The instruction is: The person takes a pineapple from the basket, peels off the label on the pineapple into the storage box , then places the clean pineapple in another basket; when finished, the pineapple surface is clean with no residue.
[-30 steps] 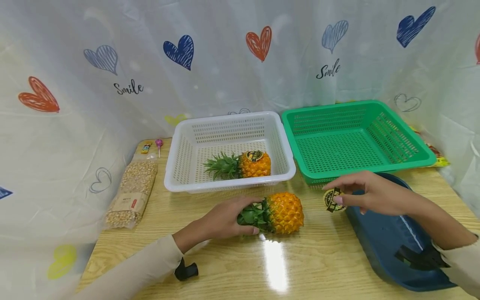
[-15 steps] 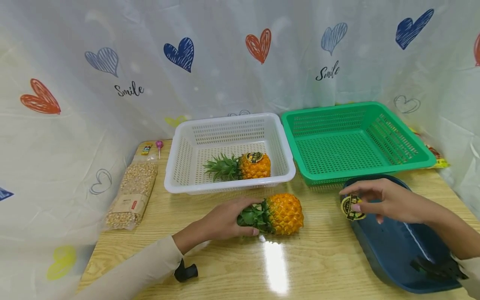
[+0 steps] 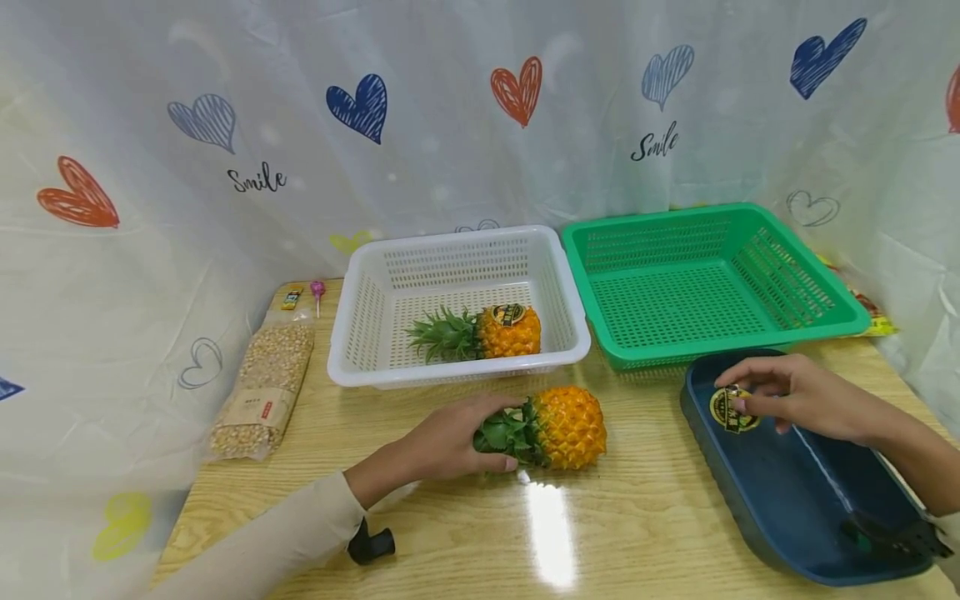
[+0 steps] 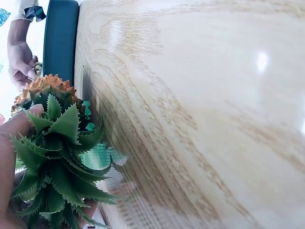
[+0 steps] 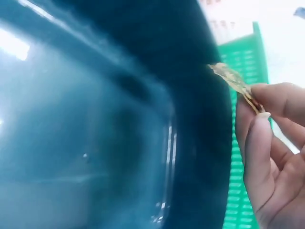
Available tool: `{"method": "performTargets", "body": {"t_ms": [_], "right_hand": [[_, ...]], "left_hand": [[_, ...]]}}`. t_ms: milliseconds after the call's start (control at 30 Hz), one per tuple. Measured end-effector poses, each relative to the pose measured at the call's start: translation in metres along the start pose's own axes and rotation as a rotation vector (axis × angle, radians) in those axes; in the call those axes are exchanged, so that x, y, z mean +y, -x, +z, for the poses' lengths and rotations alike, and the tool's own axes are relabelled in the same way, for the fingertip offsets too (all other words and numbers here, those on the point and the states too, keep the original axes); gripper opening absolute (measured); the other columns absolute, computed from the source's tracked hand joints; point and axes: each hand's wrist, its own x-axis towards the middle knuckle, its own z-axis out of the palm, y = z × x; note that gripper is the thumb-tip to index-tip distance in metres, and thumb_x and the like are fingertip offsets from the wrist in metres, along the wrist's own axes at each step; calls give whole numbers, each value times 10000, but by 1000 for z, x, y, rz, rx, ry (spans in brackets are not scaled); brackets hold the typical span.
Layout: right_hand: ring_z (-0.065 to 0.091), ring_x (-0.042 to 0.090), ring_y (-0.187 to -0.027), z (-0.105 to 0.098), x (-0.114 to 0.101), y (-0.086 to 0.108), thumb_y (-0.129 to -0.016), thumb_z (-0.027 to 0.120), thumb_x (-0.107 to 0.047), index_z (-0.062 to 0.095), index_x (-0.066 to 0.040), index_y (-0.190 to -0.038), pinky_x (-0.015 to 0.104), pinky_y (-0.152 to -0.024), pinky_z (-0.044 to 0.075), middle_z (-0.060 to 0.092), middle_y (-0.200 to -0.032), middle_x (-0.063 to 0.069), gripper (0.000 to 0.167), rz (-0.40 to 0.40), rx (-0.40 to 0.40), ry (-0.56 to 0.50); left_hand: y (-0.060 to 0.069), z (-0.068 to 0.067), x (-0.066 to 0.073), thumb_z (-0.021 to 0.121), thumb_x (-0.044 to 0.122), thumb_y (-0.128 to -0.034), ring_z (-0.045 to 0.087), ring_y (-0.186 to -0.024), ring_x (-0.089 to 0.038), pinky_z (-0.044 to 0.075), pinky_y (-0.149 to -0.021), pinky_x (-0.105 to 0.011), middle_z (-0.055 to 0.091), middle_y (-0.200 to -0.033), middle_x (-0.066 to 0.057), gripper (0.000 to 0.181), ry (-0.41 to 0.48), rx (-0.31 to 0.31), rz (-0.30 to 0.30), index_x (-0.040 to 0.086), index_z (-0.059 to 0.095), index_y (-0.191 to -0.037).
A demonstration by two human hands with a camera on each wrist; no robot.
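Observation:
A small orange pineapple [image 3: 573, 427] lies on the table, its green crown [image 4: 57, 167] toward the left. My left hand [image 3: 457, 437] grips that crown, thumb on the near side and fingers on the far side. Between thumb and fingers my right hand [image 3: 813, 400] pinches a round black-and-gold label [image 3: 733, 408], over the far left end of the dark blue basin [image 3: 716, 467]. In the right wrist view the label [image 5: 233, 80] appears nearly edge-on, above the basin's wall. A second pineapple [image 3: 512, 335], bearing a similar label, lies in the white basket [image 3: 457, 367].
A green basket [image 3: 720, 337] stands behind the basin, right of the white one. At the table's left lie a bag of corn kernels [image 3: 262, 383], a lollipop [image 3: 317, 289] and a small yellow packet [image 3: 292, 297]. Colourful packaging [image 3: 877, 321] shows behind the green basket.
My right hand has moved right with the label, from above the table beside the pineapple to over the blue basin. The left hand and the pineapple have stayed put.

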Motion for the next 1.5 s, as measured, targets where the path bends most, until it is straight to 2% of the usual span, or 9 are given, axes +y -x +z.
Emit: {"method": "performTargets", "body": {"t_ms": [233, 367, 500, 767, 1067, 1233, 1367, 1500], "right_hand": [[597, 159, -739, 0, 10, -5, -1023, 587, -139, 562, 21, -1366, 334, -578, 540, 666, -1006, 33, 380, 190, -22, -10], [604, 135, -779, 2, 13, -9, -1020, 593, -163, 531, 34, -1394, 345, -597, 549, 631, -1119, 123, 427, 246, -44, -27], [617, 104, -795, 5, 17, -14, -1009, 605, -150, 524, 53, -1396, 346, -587, 549, 616, -1195, 203, 445, 258, -46, -29], [648, 65, -859, 13, 26, -22, -985, 632, -139, 509, 78, -1404, 336, -616, 566, 616, -1237, 256, 488, 311, -32, 9], [702, 190, -955, 12, 25, -23, -974, 673, -252, 484, 82, -1422, 331, -667, 591, 581, -1307, 328, 590, 317, -13, 56], [708, 262, -998, 10, 23, -22, -968, 682, -272, 471, 88, -1425, 369, -696, 600, 572, -1320, 345, 618, 314, -10, 32], [706, 213, -996, 10, 20, -22, -967, 685, -279, 460, 96, -1424, 387, -716, 600, 594, -1300, 330, 632, 318, -12, 6], [689, 81, -968, 9, 19, -22, -965, 688, -285, 452, 95, -1429, 368, -710, 595, 619, -1282, 306, 644, 311, -10, 2]], "left_hand": [[0, 0, 0, 688, 578, -895, 471, -1393, -230, 451, -1073, -506, 448, -1548, 2, 781, -3, -11, -11, 335, 351, -1557], [-1, 0, 0, 685, 581, -896, 485, -1379, -218, 460, -1066, -496, 459, -1538, 9, 775, -7, -7, -6, 359, 342, -1555], [-2, 0, -1, 691, 571, -896, 488, -1374, -210, 459, -1068, -490, 467, -1532, 14, 772, -13, -1, -2, 367, 341, -1553], [-2, 0, -1, 687, 578, -896, 458, -1405, -214, 437, -1094, -495, 443, -1553, 14, 772, 0, -9, -2, 367, 340, -1553], [-1, 0, -1, 675, 587, -900, 452, -1410, -209, 431, -1101, -491, 431, -1561, 23, 775, 11, -19, -2, 362, 330, -1557], [-1, 0, -2, 681, 578, -900, 456, -1407, -208, 432, -1100, -489, 437, -1556, 25, 776, 11, -15, 1, 367, 327, -1557], [-1, 0, -2, 677, 585, -900, 458, -1405, -210, 432, -1099, -490, 441, -1552, 22, 776, 8, -12, 2, 367, 327, -1557], [-1, 0, -2, 674, 592, -898, 454, -1409, -211, 430, -1101, -490, 439, -1555, 22, 777, 8, -13, 0, 364, 329, -1557]]}}
